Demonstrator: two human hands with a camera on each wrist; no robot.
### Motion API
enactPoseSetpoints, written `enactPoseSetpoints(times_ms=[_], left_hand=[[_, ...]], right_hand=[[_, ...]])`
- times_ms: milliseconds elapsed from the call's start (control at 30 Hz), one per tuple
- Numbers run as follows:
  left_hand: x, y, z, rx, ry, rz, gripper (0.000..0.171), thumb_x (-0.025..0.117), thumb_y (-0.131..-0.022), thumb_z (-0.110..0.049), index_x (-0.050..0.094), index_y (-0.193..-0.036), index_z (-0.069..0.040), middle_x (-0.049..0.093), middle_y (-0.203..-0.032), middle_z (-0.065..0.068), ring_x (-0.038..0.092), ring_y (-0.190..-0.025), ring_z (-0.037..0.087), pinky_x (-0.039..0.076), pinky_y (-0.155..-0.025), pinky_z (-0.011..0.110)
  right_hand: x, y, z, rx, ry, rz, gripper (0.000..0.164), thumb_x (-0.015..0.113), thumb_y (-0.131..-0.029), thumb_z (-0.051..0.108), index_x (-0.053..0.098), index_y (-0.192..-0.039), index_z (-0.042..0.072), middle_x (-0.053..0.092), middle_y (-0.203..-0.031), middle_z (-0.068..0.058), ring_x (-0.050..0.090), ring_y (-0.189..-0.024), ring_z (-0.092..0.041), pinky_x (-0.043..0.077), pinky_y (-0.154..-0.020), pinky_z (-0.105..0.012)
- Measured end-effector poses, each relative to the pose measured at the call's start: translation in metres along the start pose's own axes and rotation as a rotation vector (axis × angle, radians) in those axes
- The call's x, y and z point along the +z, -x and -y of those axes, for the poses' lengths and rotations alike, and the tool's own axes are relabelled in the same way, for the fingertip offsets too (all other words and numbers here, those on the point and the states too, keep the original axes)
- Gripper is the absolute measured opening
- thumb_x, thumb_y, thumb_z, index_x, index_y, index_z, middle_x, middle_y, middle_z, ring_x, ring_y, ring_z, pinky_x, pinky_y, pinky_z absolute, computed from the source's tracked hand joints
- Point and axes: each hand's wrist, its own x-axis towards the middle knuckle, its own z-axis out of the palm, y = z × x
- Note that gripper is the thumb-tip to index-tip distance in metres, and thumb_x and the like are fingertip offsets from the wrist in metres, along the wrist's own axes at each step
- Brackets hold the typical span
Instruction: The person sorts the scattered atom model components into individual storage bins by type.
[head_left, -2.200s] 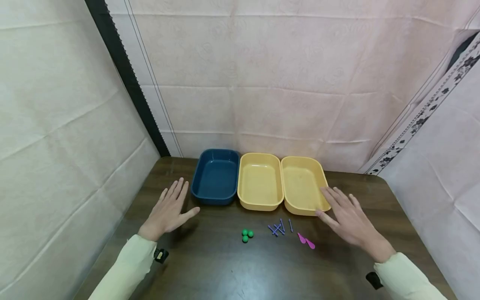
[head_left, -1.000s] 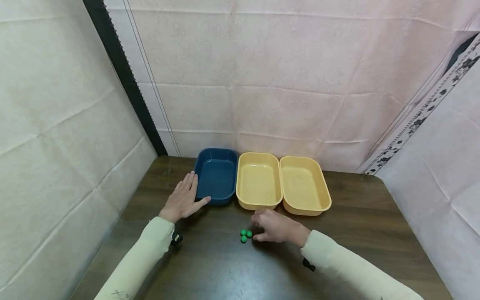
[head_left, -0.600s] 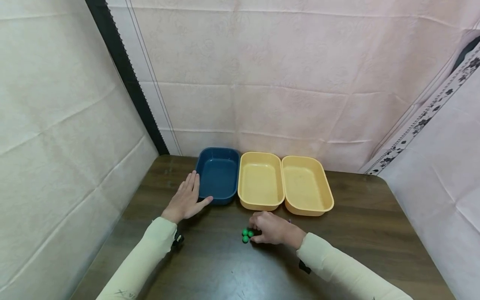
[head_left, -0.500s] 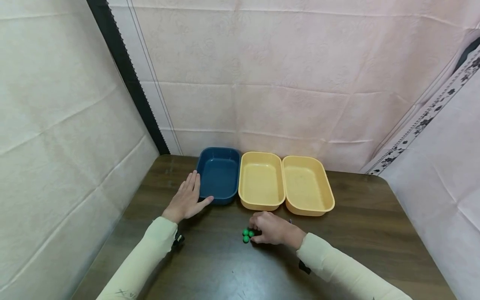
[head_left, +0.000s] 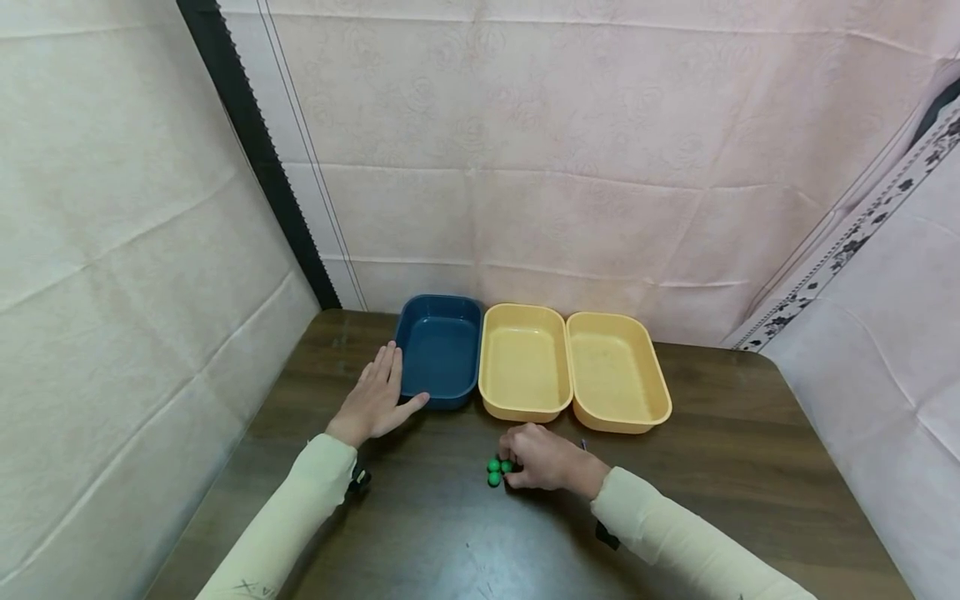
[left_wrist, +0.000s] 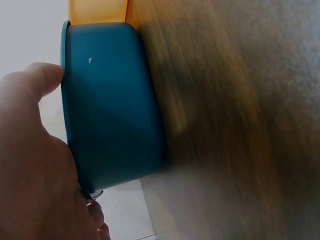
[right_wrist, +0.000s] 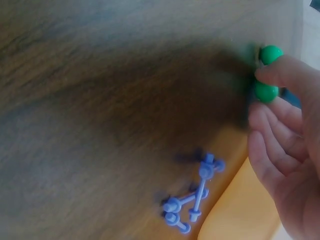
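My left hand (head_left: 375,402) rests against the left side of the blue tray (head_left: 438,402), fingers straight. In the left wrist view its thumb (left_wrist: 46,77) touches the tray's rim. My right hand (head_left: 543,458) pinches the rightmost green ball (head_left: 507,467) between thumb and fingers, low over the table. Two other green balls (head_left: 493,472) sit just left of it. Several small purple sticks with knobbed ends (right_wrist: 199,192) lie near the right hand in the right wrist view; in the head view the hand and forearm hide most of them.
Two yellow trays, the middle one (head_left: 525,413) and the right one (head_left: 622,423), stand side by side right of the blue tray. The brown wooden table (head_left: 420,533) meets pale cloth hangings (head_left: 555,208) at the back and sides.
From wide apart, my left hand came to the blue tray and my right hand swung left to the green balls. The right fingers then drew in on the rightmost ball, shifting it slightly.
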Motion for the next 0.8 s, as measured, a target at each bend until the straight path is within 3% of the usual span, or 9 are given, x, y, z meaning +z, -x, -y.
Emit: enactPoseSetpoints(times_ms=[433,800], left_hand=[[-0.001,0.002,-0.001,-0.005,0.002,0.004,0.103,0.036,-0.090,-0.073,0.004,-0.155,0.000,-0.001,-0.164,0.017,0.003,-0.152,0.036,0.014,-0.122,0.055],[0.000,0.001,0.000,-0.001,0.012,0.003,0.101,0.039,-0.091,-0.070,0.005,-0.155,0.001,-0.002,-0.164,0.017,0.002,-0.152,0.036,0.012,-0.122,0.055]], right_hand=[[-0.011,0.008,-0.001,0.035,-0.003,0.020,0.015,0.074,-0.078,0.021,0.063,-0.089,0.019,0.059,-0.083,0.004,0.050,-0.071,-0.001,0.045,-0.058,-0.012],[-0.024,0.011,0.000,0.059,0.004,0.035,0.017,0.076,-0.079,0.022,0.064,-0.091,0.020,0.059,-0.085,0.005,0.052,-0.071,-0.001,0.047,-0.061,-0.013]])
